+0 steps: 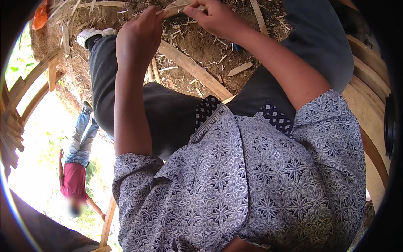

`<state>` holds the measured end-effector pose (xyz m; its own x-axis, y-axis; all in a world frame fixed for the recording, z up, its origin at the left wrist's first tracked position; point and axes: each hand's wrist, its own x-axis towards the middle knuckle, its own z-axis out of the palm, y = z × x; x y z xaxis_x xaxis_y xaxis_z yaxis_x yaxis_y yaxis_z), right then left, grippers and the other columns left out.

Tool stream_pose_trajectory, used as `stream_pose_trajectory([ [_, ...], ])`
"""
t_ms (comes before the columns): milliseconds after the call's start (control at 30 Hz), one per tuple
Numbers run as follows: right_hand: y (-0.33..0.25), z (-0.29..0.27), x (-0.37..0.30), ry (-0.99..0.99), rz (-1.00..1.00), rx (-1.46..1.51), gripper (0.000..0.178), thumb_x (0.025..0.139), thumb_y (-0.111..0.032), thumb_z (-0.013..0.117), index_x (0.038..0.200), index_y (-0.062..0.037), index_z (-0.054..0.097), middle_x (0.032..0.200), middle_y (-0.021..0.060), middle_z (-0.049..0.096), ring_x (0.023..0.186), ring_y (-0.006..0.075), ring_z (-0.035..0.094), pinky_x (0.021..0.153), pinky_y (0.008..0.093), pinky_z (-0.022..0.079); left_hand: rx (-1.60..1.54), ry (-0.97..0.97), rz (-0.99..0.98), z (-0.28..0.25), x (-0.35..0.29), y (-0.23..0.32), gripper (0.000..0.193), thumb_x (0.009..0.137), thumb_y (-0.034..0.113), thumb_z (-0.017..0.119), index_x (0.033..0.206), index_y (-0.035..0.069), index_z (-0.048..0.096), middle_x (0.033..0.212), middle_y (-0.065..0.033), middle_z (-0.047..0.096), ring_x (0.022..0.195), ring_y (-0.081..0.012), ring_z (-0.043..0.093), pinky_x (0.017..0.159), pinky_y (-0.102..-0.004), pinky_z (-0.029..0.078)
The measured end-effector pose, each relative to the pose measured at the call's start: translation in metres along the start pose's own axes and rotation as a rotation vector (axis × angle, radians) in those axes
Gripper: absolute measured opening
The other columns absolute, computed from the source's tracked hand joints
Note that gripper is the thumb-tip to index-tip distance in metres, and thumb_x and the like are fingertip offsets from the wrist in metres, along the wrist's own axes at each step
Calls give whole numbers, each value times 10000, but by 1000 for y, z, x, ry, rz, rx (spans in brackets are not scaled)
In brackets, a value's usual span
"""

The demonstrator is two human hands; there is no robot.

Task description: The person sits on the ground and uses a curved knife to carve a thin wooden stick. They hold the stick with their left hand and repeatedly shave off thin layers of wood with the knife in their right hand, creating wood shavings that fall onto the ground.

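Observation:
At the top edge, my left hand [140, 35] is closed round one end of a pale strip of wood [174, 7]. My right hand [216, 19] pinches the other end between thumb and fingers. The strip spans the short gap between my hands, above the ground, and the picture's edge cuts off part of it. Below it, a flat wooden slat [195, 69] runs slantwise between my legs. A short pointed wood piece [240, 69] lies on the soil to the right of the slat.
Curls of wood shavings [197, 31] litter the brown soil. Curved wooden pieces [40, 77] stand at the left, and more curved boards [369, 71] at the right. An orange object [40, 14] is at the upper left. Another person [75, 176] in a red shirt is farther off.

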<state>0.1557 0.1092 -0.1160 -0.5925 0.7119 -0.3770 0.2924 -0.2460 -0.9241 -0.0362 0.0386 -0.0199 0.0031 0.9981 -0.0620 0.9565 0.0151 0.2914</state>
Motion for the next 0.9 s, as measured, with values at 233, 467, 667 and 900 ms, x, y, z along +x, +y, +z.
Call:
stream_pose_trajectory([
  [233, 39, 3, 14, 45, -152, -95, 239, 993, -261, 629, 1006, -23, 623, 861, 132, 676, 813, 201, 649, 732, 392, 508, -13, 31, 55, 1, -1, 3, 103, 959, 226, 656, 974, 125, 659, 729, -138, 681, 684, -370, 678, 579, -477, 524],
  [467, 116, -43, 2, 34, 126, -548, 276, 1010, -421, 596, 1069, -156, 647, 681, 55, 585, 625, 194, 619, 612, 390, 481, 20, 33, 28, -3, -1, -7, 121, 964, 244, 653, 984, 125, 669, 721, -145, 681, 676, -372, 677, 580, -476, 528],
  [667, 38, -1, 9, 60, 15, -68, 259, 974, -282, 651, 984, -25, 617, 880, 143, 695, 809, 239, 680, 710, 411, 508, 34, 34, -34, 3, -2, -6, 152, 971, 271, 652, 992, 122, 675, 699, -148, 677, 661, -373, 675, 572, -475, 529],
  [900, 48, 5, 17, 127, -127, -100, 266, 958, -290, 662, 972, -27, 629, 825, 149, 680, 773, 258, 682, 686, 416, 511, -20, 16, -4, 1, -3, 1, 139, 966, 256, 656, 1000, 123, 679, 705, -148, 678, 665, -365, 679, 567, -465, 529],
])
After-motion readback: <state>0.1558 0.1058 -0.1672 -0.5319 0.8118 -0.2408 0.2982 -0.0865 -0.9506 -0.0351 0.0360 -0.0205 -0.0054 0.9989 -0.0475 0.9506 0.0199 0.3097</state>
